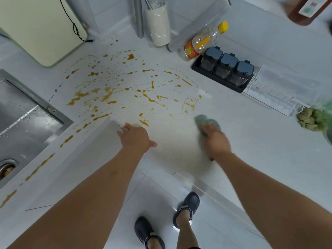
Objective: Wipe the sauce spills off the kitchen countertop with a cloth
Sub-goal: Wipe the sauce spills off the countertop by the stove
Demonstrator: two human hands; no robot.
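Brown-orange sauce spills (125,87) lie in splashes and streaks over the white countertop (172,141), from the corner down along the sink's edge. My right hand (215,139) presses a blue-green cloth (206,121) onto the counter at the right edge of the spills; hand and cloth are motion-blurred. My left hand (134,135) rests on the counter's front corner with fingers spread, holding nothing.
A steel sink (21,123) lies to the left. A cream cutting board (41,27) leans at the back left. A white cup (159,26), a yellow-capped bottle (203,42), a black tray of spice jars (226,71) and a clear rack (276,90) line the back.
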